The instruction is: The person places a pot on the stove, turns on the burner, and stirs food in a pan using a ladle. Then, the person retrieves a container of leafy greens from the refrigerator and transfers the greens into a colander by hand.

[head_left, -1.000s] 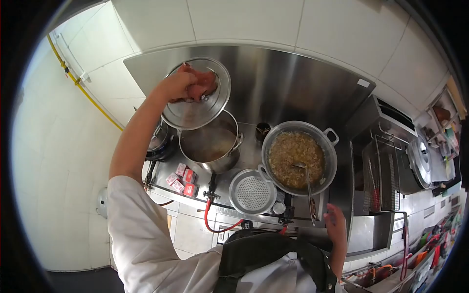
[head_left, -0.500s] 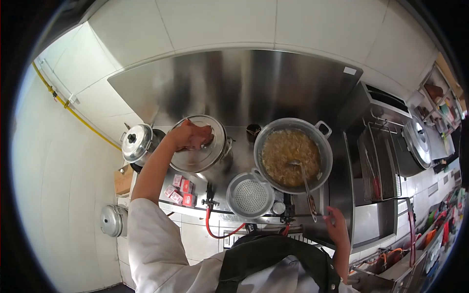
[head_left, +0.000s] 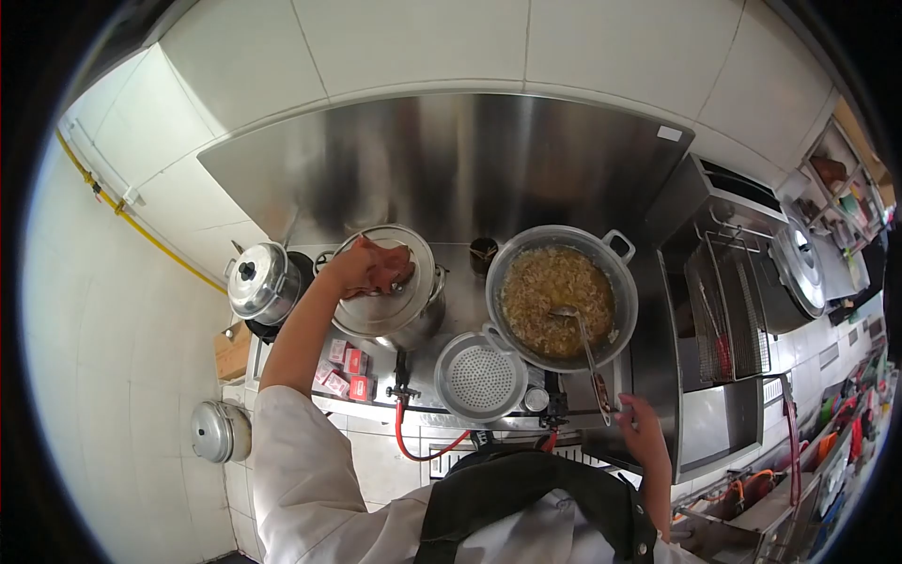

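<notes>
Steel backsplash (head_left: pixel 451 169) behind; lid's (head_left: pixel 390 315) knob hidden under cloth (head_left: pixel 390 265).

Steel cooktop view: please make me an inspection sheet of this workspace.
Surface: steel counter, some shine.
Job's things: tall pot, lid on top; wide pan with chunky brown food and ladle.
Clutter: red-and-white boxes, perforated strainer.
Hands: left grips reddish cloth over the lid; right open, near the ladle's handle.
Cables: nothing seen; red hose loops below the front edge.
Surroundings: steel backsplash, wire baskets at right.
</notes>
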